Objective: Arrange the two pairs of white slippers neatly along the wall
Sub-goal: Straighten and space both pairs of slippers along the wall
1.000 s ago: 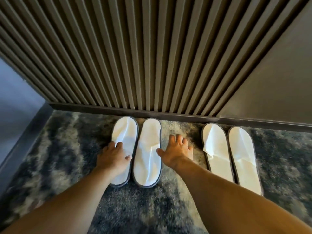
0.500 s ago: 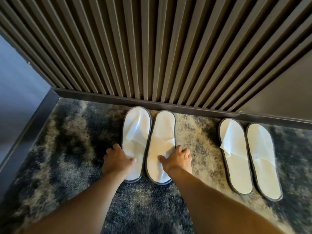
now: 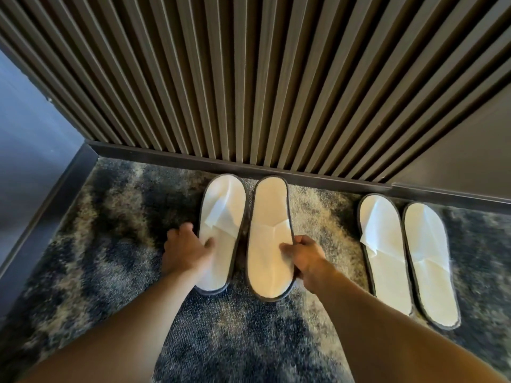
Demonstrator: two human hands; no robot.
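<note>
Fingers of my right hand (image 3: 305, 257), which lay flat on the carpet (image 3: 110, 244) a second ago, now pinch the outer edge of the left pair's right slipper (image 3: 269, 244), while my left hand (image 3: 188, 250) grips its mate (image 3: 221, 233). This pair is nearly squared, I judge. Both white, dark-rimmed pairs, the right pair (image 3: 406, 258) too, lie toes to the slatted wall (image 3: 249, 78).

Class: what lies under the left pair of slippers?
Mottled carpet shows all around the left pair; the patch directly beneath is covered by the soles.

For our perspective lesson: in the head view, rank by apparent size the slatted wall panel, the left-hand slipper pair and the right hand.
1. slatted wall panel
2. left-hand slipper pair
3. right hand, though nearer the camera
</note>
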